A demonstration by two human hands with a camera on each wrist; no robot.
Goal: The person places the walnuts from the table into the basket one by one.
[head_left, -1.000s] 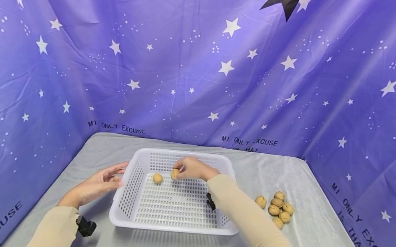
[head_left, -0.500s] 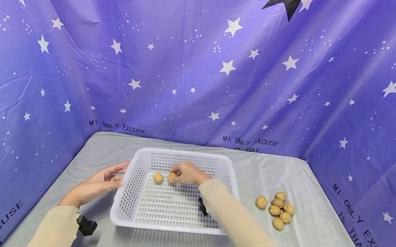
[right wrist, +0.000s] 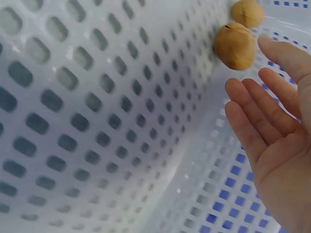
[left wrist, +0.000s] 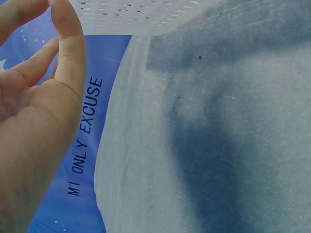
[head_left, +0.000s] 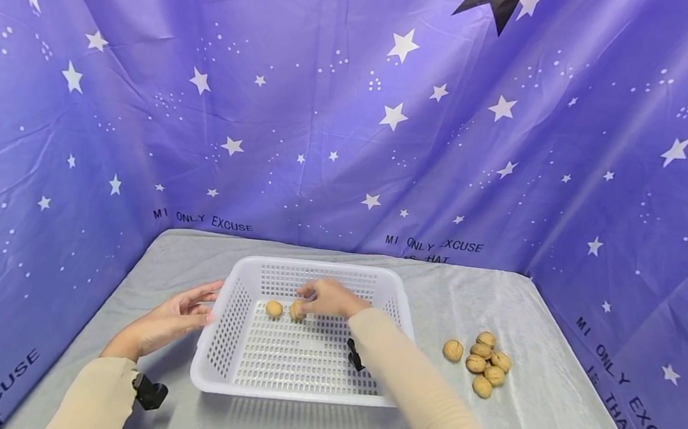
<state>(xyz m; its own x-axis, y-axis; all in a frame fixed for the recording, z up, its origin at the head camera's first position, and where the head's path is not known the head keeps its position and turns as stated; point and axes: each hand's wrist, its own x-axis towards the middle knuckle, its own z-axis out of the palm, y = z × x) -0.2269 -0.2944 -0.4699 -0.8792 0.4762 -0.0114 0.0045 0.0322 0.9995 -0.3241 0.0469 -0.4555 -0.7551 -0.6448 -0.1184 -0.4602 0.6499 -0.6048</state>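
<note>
On the worktop [head_left: 550, 411], head view: white basket [head_left: 299, 396] in the middle, with left walnut [head_left: 274, 309] and right walnut [head_left: 297, 309] inside, toward the far side, near each other with a gap. Right walnut is right at the fingers of the right hand [head_left: 330, 298]. Outside, to the basket's right, seven more countable: a group [head_left: 481, 351] of six, plus a loose walnut [head_left: 453, 350] between group and basket. Left hand [head_left: 172, 315] is at the basket's left wall, fingers loosely extended, no walnut in it. Progress, my read: early, two in, seven out; the second looks about placed.

Left wrist view: left fingers extended toward the basket, partly cut off at the top; contact hard to tell. No walnuts in sight.

Right wrist view: right fingers spread, nearly straight, gripping nothing; one fingertip just beside the nearer walnut, touching or not unclear. Both inside walnuts show in the basket. Outside ones aren't visible, so no remaining count from this view.
</note>
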